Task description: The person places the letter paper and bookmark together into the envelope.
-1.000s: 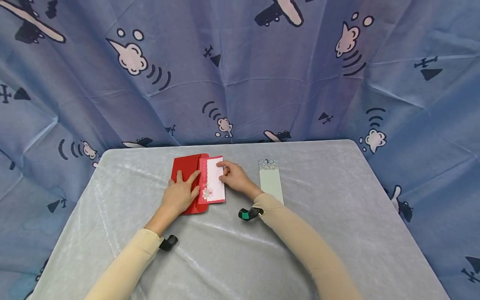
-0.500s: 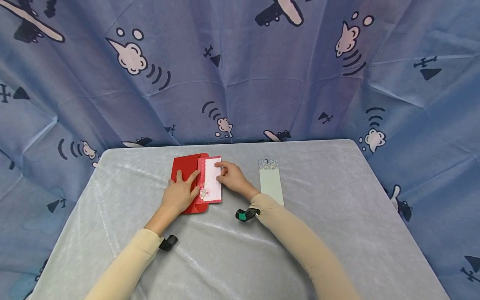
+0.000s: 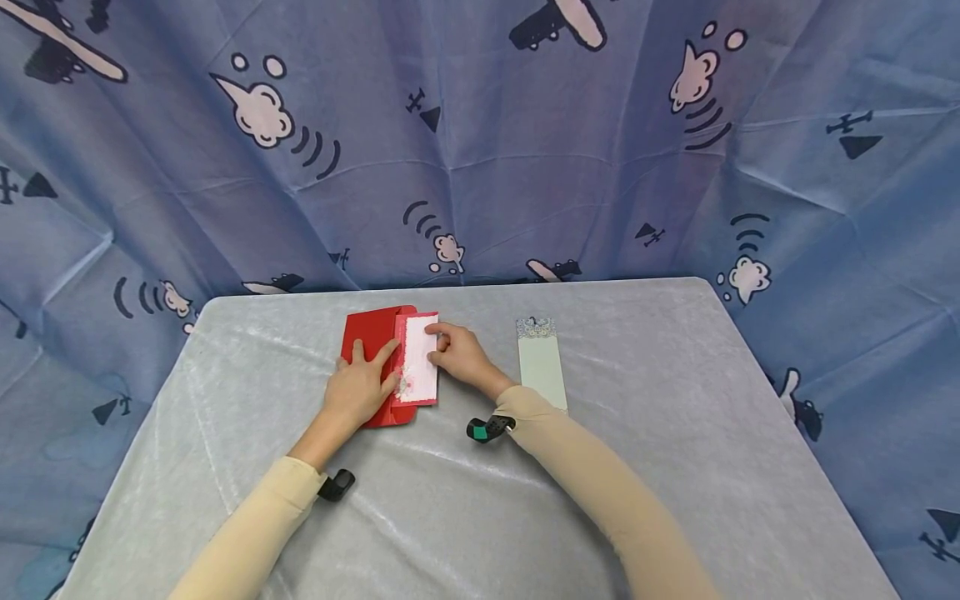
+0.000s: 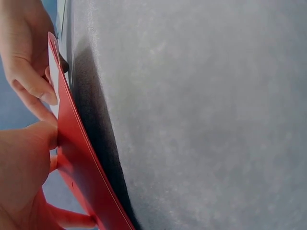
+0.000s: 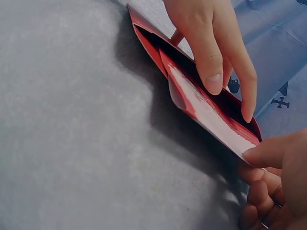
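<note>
Head view: the pink-bordered white paper card point(image 3: 418, 358) lay at the gaping right-hand mouth of the red paper envelope point(image 3: 367, 329), apparently partly inserted. The right hand point(image 3: 465, 358) pinched the card's right edge between thumb and fingers, presumably to guide it. The left hand point(image 3: 356, 392), fingers spread apart, pressed the envelope, likely for steadiness. Farther right lay the pale green rectangular tag point(image 3: 542, 367). Relative to the earlier frame, card and right hand had shifted left.

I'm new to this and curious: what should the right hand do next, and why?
Probably slide the card left into the red envelope: much of it shows outside, the right hand pinches its outer edge, and the left hand rests on the envelope.
</note>
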Motion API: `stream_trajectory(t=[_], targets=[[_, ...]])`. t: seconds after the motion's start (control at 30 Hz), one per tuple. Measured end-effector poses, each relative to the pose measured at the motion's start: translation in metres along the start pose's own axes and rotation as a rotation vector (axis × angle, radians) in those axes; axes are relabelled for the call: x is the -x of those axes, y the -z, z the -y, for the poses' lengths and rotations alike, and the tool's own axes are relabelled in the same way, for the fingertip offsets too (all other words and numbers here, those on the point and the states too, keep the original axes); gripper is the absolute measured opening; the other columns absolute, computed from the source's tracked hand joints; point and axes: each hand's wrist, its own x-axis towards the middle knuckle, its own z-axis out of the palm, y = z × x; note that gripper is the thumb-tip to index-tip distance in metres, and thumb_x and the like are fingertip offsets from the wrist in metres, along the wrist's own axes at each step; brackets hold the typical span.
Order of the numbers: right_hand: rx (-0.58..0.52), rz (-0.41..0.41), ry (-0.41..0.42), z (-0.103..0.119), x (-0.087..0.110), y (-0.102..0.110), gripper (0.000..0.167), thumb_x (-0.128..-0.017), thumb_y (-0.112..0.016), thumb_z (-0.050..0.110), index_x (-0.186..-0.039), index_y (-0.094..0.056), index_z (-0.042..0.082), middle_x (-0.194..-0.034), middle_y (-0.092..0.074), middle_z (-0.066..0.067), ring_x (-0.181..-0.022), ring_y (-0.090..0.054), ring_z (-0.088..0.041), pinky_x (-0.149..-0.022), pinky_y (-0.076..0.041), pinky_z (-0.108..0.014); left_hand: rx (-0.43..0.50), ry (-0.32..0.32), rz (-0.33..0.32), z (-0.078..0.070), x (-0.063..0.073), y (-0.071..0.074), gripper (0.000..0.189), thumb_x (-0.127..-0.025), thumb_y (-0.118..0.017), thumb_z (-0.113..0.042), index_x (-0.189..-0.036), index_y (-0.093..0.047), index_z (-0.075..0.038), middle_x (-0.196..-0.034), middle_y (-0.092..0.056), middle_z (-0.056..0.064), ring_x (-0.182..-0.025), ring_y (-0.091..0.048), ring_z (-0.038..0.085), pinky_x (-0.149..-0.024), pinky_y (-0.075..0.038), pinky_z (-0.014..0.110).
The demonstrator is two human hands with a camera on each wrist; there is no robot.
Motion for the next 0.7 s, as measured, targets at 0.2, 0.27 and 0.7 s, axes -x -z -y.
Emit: stream_trajectory(t=[0.2, 0.27, 0.7], targets=[[0.01, 0.006, -0.008, 0.0026, -0.0009, -0.0023, 0.043, -0.087, -0.068, 0.003, -0.129, -0.061, 0.003, -0.071, -0.049, 0.001, -0.059, -0.043, -0.009, -0.054, -0.033, -0.018, 0.008, -0.007, -0.006, 0.001, -0.0001, -0.0008, 0.067, -0.094, -0.057, -0.044, -0.154, -0.034, -0.024, -0.152, -0.034, 0.036, -0.123, -0.048, 0.064, -0.085, -0.056, 0.061], [0.015, 0.007, -0.005, 0.003, -0.0015, -0.003, 0.043, -0.087, -0.068, 0.003, -0.129, -0.061, 0.003, -0.072, -0.049, 0.001, -0.059, -0.043, -0.009, -0.055, -0.033, -0.018, 0.012, -0.006, -0.003, 0.0014, 0.0, -0.0011, 0.068, -0.094, -0.058, -0.043, -0.155, -0.034, -0.024, -0.152, -0.034, 0.036, -0.123, -0.048, 0.064, -0.085, -0.056, 0.061], [0.128, 0.025, 0.039, 0.0016, -0.005, -0.0084, 0.043, -0.087, -0.069, 0.005, -0.129, -0.061, 0.002, -0.071, -0.051, 0.001, -0.06, -0.044, -0.008, -0.057, -0.034, -0.017, 0.019, -0.008, -0.01, 0.0011, 0.0002, -0.0015, 0.069, -0.093, -0.059, -0.042, -0.155, -0.034, -0.024, -0.152, -0.034, 0.036, -0.123, -0.048, 0.064, -0.085, -0.056, 0.06]])
